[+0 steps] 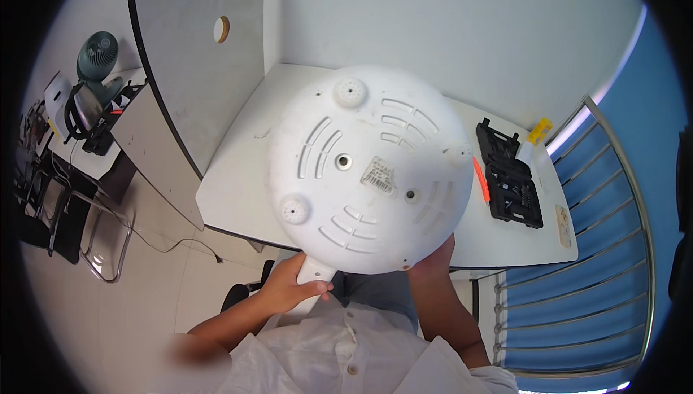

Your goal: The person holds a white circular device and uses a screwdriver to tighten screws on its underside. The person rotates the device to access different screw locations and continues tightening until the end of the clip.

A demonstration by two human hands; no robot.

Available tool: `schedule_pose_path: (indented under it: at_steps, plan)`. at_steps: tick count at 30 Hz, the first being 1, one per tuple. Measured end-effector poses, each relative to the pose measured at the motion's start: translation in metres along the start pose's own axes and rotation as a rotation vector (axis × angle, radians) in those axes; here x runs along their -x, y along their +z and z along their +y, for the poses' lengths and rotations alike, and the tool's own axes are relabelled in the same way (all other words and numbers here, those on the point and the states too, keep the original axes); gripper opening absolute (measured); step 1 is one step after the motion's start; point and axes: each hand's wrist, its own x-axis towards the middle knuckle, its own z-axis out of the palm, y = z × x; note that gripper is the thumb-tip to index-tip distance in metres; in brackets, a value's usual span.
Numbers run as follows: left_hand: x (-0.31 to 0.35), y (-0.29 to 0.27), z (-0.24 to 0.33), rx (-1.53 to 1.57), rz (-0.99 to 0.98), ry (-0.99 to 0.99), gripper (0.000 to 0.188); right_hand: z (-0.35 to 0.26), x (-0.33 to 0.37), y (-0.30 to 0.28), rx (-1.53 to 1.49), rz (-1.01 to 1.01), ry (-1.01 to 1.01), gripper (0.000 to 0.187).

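Note:
A round white electric pan (361, 213) is held up in front of me, its underside toward my view. That underside carries curved vent slots, knob-like feet, screw holes and a small barcode label (379, 175). My left hand (290, 287) is closed around the pan's short white handle (315, 271). At the lower right rim, my right hand (435, 257) grips the edge, with its fingers mostly hidden behind the pan. One of the feet seems to be absent near the right edge, where a mark and small holes show. The pan's upper side is out of sight.
Behind the pan stands a white desk (234, 177) with a grey partition (195, 55). On its right lie an open black tool case (511, 177), an orange-red strip (481, 181) and a yellow item (539, 130). A metal railing (635, 199) borders the right; a kettle (86, 111) and fan (99, 55) stand left.

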Motion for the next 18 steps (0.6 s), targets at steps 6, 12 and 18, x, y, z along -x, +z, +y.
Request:
schedule_pose_path:
  at_steps: [6,12,18]
  plan:
    - [0.002,-0.01,-0.01,-0.148,-0.031,0.132,0.038,0.003,0.007,-0.002,0.036,0.027,-0.003,0.045]
    - [0.004,-0.024,-0.008,-0.293,-0.046,0.138,0.039,0.004,0.013,0.004,0.02,0.152,-0.037,0.046]
    - [0.009,-0.027,-0.013,-0.495,0.002,0.232,0.057,-0.001,0.022,0.001,0.2,0.182,-0.041,0.044]
